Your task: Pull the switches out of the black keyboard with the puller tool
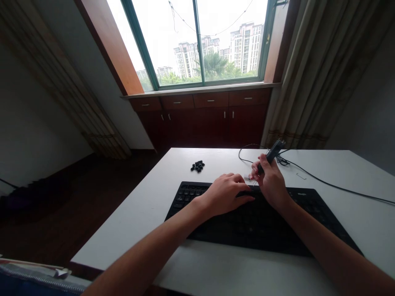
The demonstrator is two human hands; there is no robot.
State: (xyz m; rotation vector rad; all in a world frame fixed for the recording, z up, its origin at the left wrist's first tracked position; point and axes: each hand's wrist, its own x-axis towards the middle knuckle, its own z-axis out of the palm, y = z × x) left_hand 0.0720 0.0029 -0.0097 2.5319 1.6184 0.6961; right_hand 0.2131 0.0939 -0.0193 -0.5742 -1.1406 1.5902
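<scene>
A black keyboard (pixel 243 234) lies across the white table under both forearms. My left hand (pixel 226 192) rests over its upper middle, palm down, with thumb and forefinger apart and nothing seen in it. Just to the right, my right hand (pixel 271 181) is closed around a dark grey stick-shaped tool (pixel 273 153), held tilted above the keyboard's back edge. Thin wire-like prongs appear to reach down below the right fingers toward the keys. Behind the keyboard sits a small pile of black keycaps (pixel 197 166). Both hands cover part of the keys.
A black cable (pixel 327 181) runs over the white table (pixel 145 213) at the right, with a coiled part behind my right hand. A thin bent wire (pixel 301 176) lies near it. A small white piece (pixel 247 177) sits between my hands. Beyond stand wooden cabinets (pixel 203 123) beneath a window.
</scene>
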